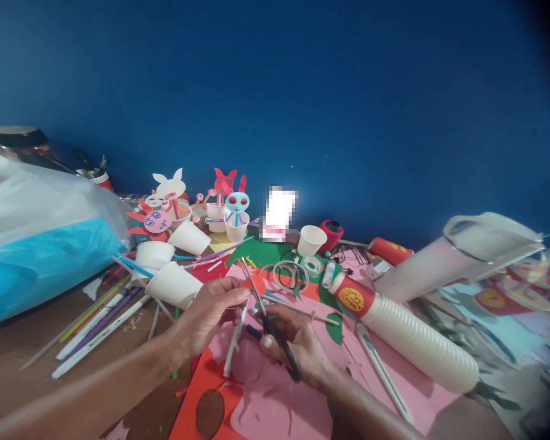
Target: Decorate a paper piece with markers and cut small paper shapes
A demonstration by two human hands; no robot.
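Note:
My right hand (297, 342) is closed around the dark handles of a pair of scissors (282, 343), whose blades point up and away from me. My left hand (206, 315) pinches a small round piece of orange-red paper (259, 283) at the blades. Whether the blades are cutting into it I cannot tell. Below the hands lie pink paper sheets (279, 397) and an orange sheet (190, 409) with a round hole cut in it. A thin wooden stick (321, 318) and a white strip (233, 348) lie close to the fingers.
Paper cups (174, 284) lie left of the hands, near several markers (91, 336). Behind stand paper-cup animal figures (237, 211). A long cup stack (417, 336) and a utility knife (385, 373) lie at right. A plastic bag (50, 214) fills the left edge; a blue wall rises behind.

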